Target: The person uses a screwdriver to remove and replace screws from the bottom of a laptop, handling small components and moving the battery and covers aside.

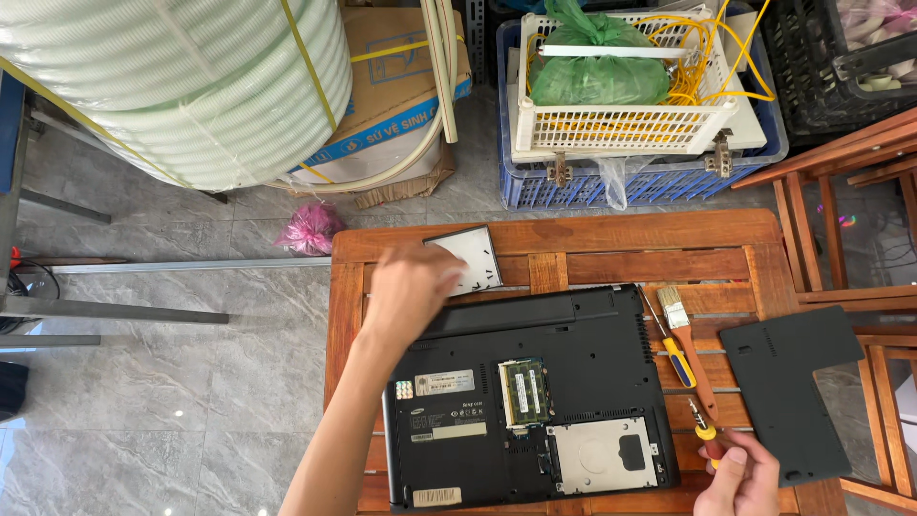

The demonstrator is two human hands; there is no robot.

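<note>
Left hand (411,287) on hard drive (468,258) near table's (611,234) far edge, fingers laid over its left side; closed grasp or flat touch, can't tell. Right hand (740,478) at near right corner, fingers closed on screwdriver (704,430). Black laptop (525,401) bottom-up mid-table, memory and drive bays exposed. Second screwdriver (669,339) and paintbrush (688,334) just right of laptop. Black cover panel (793,382) at right edge.

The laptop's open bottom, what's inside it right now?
Inside the upturned black laptop, a green memory module sits in one opening and an empty silver drive bay in another. Everything else stays hidden under the casing.
</note>
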